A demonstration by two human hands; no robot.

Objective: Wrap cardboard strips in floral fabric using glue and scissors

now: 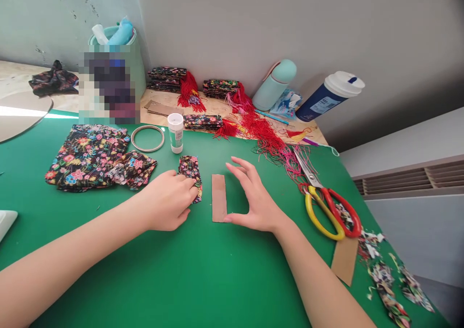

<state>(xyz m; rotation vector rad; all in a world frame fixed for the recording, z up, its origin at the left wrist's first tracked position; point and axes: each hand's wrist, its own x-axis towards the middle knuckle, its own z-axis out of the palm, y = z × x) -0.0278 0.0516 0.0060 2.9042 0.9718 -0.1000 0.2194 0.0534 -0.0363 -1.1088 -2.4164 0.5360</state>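
My left hand (168, 200) has its fingers curled over a small strip of black floral fabric (189, 166) on the green mat and covers its lower left part. To the right, a bare cardboard strip (219, 197) lies flat. My right hand (253, 195) is open beside it, fingers spread in a C shape. Its thumb tip is at the strip's lower right corner; the other fingers are raised clear of it. A white glue stick (176, 133) stands upright just beyond the fabric strip.
Folded floral fabric (85, 158) and a tape roll (147, 139) lie at left. Along the back are stacked floral pieces with red tassels (203, 121), a mint bottle (274, 86) and a blue cup (328, 96). Scissors (322, 187) lie right, above cardboard (345, 260) and fabric scraps (389, 289).
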